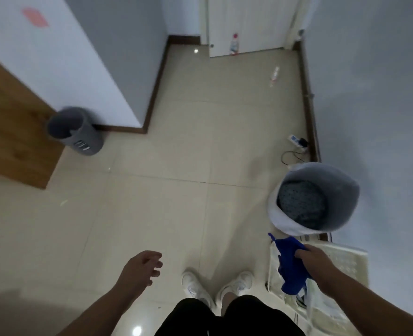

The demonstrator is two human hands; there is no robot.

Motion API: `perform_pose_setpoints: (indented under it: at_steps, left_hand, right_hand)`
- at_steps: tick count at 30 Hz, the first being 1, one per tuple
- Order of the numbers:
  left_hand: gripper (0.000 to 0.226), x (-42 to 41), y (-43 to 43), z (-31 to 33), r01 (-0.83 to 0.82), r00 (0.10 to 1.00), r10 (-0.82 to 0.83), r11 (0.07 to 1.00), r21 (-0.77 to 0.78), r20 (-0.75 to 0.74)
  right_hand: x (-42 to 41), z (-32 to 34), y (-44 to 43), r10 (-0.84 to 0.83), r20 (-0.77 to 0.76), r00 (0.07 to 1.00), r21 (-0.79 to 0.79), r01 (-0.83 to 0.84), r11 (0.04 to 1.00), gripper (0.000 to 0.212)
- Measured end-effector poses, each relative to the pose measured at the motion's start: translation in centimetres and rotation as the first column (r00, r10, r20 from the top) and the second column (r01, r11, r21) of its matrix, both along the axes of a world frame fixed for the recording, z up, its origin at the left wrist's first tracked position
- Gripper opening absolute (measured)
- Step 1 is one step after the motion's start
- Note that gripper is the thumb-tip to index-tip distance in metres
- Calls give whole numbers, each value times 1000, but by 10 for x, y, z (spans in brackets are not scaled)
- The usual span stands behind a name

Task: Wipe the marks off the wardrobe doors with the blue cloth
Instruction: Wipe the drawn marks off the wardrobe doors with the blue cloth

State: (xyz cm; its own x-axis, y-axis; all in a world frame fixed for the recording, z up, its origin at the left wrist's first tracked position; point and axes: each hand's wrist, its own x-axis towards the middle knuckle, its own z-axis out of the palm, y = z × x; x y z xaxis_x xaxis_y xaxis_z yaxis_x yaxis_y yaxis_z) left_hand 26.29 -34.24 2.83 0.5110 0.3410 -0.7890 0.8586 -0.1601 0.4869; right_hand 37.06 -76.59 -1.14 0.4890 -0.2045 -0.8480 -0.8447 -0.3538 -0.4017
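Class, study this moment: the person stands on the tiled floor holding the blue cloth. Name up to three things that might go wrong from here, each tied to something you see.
1. The blue cloth hangs loosely from the right hand; it may snag the white rack beside it.
2. A bottle lies on the floor ahead, a possible trip hazard.
3. The power strip and its cable sit on the floor by the wall; feet might catch them.

Bin (pixel 75 130) far left by the wall; basket (pixel 314 197) right, power strip (pixel 297 141) beyond it
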Motion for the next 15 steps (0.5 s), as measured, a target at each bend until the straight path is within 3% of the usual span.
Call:
perform_pose_setpoints:
  at_steps: [6, 15]
  left_hand:
    - [17, -81, 72, -12, -248, 968, 249, 968, -31, 27]
    - [20, -161, 127, -16, -534, 844, 536, 844, -54, 31]
  right_hand:
    - [27, 14, 104, 389, 7, 921, -99, -387, 917, 21]
    - [51, 34, 253, 726, 103, 680, -178, -705, 686, 13]
